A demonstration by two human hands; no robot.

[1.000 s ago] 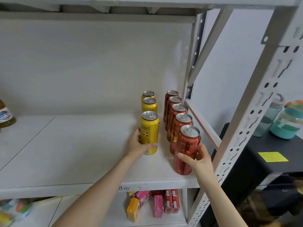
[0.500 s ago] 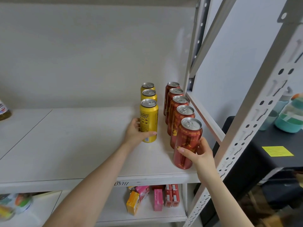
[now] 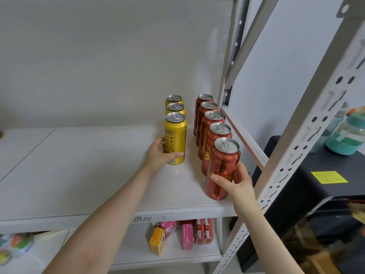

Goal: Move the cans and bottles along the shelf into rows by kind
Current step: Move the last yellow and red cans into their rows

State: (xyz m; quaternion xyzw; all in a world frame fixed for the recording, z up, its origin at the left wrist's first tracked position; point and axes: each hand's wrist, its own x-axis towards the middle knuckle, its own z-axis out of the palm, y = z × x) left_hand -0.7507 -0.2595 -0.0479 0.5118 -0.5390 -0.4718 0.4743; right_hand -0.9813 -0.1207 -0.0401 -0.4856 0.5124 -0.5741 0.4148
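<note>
Three yellow cans stand in a row running back along the white shelf (image 3: 79,167). My left hand (image 3: 161,153) grips the front yellow can (image 3: 175,135) low down, thumb across its front. To the right, several red cans (image 3: 211,123) form a second row beside the shelf's right side rail. My right hand (image 3: 235,182) holds the front red can (image 3: 222,163), fingers curled round its right side and thumb on its front. Both front cans stand upright on the shelf.
A perforated metal upright (image 3: 308,135) and slanted brace rise at the right. Beyond them a black table (image 3: 335,167) carries a yellow note and teal bottles (image 3: 347,135). Small cartons (image 3: 183,234) stand on the lower shelf. Colourful items lie at the bottom left.
Both hands keep their grips on the front cans. The front yellow can has shifted slightly back toward its row, and the view has tilted a little.
</note>
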